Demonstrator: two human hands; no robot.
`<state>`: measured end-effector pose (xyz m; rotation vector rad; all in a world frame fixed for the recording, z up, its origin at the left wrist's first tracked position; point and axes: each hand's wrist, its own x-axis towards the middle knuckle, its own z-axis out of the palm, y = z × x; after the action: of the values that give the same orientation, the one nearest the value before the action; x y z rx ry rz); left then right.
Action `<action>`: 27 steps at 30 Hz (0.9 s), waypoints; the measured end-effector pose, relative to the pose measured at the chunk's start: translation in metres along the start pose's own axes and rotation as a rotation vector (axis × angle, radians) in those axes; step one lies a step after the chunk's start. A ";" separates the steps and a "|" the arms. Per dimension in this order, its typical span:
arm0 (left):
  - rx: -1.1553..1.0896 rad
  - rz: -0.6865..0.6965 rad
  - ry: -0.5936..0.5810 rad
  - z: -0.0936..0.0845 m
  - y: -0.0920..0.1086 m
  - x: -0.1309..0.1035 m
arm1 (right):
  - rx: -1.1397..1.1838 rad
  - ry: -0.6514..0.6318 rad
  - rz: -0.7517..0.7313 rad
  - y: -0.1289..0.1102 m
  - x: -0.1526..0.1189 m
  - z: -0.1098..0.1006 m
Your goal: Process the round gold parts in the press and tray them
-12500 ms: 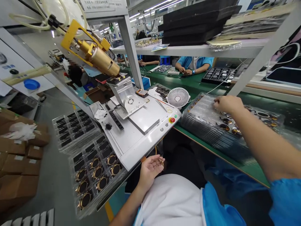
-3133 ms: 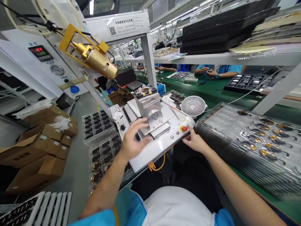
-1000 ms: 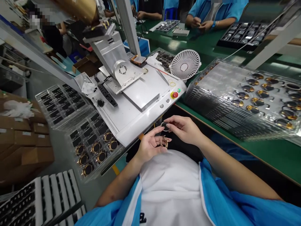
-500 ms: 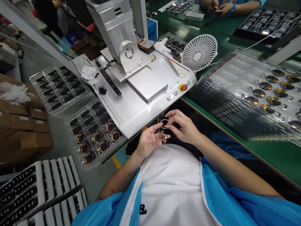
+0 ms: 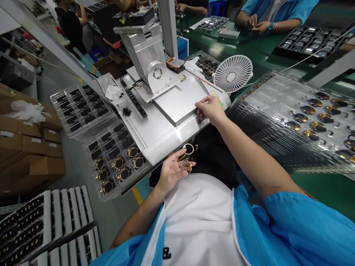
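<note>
One gold-coloured frame (image 5: 189, 167) is held by the loosely curled left hand (image 5: 169, 171).

Pale overhead glare on the green tabletop (image 5: 216, 48), dim background, wide-angle edge distortion.

Left hand (image 5: 170, 173) holding gold ring-shaped case (image 5: 190, 167), pale thin ring (image 5: 185, 146) at index fingertip. Right hand (image 5: 213, 110) reaching over front edge of white machine base (image 5: 155, 142), fingertips pinched by corner of metal plate (image 5: 176, 103), too small to tell if gripping anything. White fan (image 5: 232, 77) behind, stacked clear trays (image 5: 246, 123) on right
</note>
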<state>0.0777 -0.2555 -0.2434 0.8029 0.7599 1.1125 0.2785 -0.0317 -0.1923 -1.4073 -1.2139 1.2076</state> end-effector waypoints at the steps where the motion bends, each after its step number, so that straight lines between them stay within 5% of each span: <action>1: 0.020 0.014 0.007 -0.001 0.001 -0.002 | -0.003 0.030 0.012 0.001 -0.003 0.000; 4: 0.115 0.076 0.018 -0.003 0.003 -0.007 | -0.006 0.079 -0.024 0.011 -0.033 -0.004; 9: 0.482 0.267 -0.008 0.002 -0.004 -0.003 | 0.116 -0.297 0.032 0.034 -0.121 -0.002; 12: 0.780 0.374 -0.151 0.006 -0.008 0.007 | 0.278 -0.350 0.085 0.039 -0.154 0.003; 15: 1.009 0.400 -0.298 0.009 -0.008 0.017 | 0.349 -0.273 0.090 0.037 -0.159 0.003; 18: 1.007 0.414 -0.375 0.010 -0.005 0.021 | 0.373 -0.213 0.088 0.036 -0.153 -0.004; 23: 0.637 0.407 -0.287 0.011 -0.006 0.019 | 0.389 -0.277 0.150 0.038 -0.150 -0.013; 27: 0.586 0.394 -0.280 0.011 -0.006 0.019 | 0.391 -0.278 0.177 0.032 -0.152 -0.012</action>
<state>0.0947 -0.2401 -0.2452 1.6232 0.7108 1.0964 0.2878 -0.1869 -0.2043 -1.0959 -0.9764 1.7050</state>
